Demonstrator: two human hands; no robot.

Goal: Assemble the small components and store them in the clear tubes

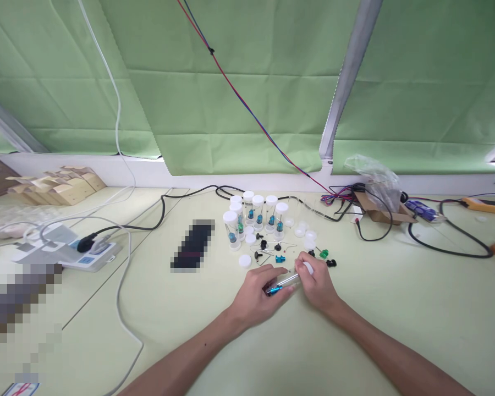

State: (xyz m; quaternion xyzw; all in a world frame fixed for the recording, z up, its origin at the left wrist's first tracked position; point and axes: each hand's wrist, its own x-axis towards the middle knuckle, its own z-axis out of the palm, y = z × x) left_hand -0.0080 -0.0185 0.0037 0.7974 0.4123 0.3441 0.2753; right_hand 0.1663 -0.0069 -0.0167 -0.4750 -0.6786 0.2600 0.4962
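Low over the table, my left hand (256,297) is wrapped round a clear tube (289,280) that lies tilted, with a blue metal piece (275,289) at its left end. My right hand (319,283) grips the white cap (308,268) at the tube's other end. Just beyond my hands are another blue piece (280,259), a green piece (324,253), black knob-like pieces (331,263) and thin metal rods. A loose white cap (245,261) lies to their left. Several capped clear tubes (270,212) with blue or green pieces inside stand upright behind.
Left of the tubes lies a blurred dark flat object (193,245). A power strip (94,256) with cables is at left, near small cardboard boxes (66,186). At the back right are tangled wires, an open cardboard box (381,212) and a plastic bag (377,179).
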